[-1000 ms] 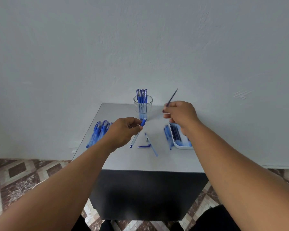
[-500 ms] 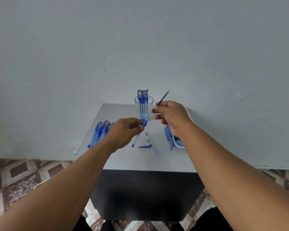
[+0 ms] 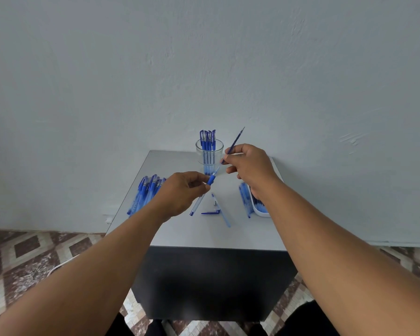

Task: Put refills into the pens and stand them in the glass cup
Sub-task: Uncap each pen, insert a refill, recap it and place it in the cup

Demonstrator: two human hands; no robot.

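Change: since a second ago I see the right hand (image 3: 249, 166) has swung left, so the refill (image 3: 232, 146) that was held apart now lines up with the pen barrel (image 3: 201, 195), its lower end at the barrel's mouth.
Left hand (image 3: 183, 194): fingers curled round the barrel near its blue grip, holding it tilted above the table (image 3: 192, 236), blue end cap pointing down toward me.
Loose parts: a blue cap (image 3: 211, 212), a small metal tip (image 3: 214, 203) and one more clear tube (image 3: 220, 209) lie on the table just behind the barrel.
Empty pens (image 3: 144, 194): a heap at the table's left side, partly behind my left hand.
Tray (image 3: 261, 209): white, at the right under my right forearm, more blue pens lying beside it.
Right hand: pinches the refill mid-length, its tip slanting up and right.
Glass cup (image 3: 209, 154): at the far edge, several capped blue pens standing inside it.
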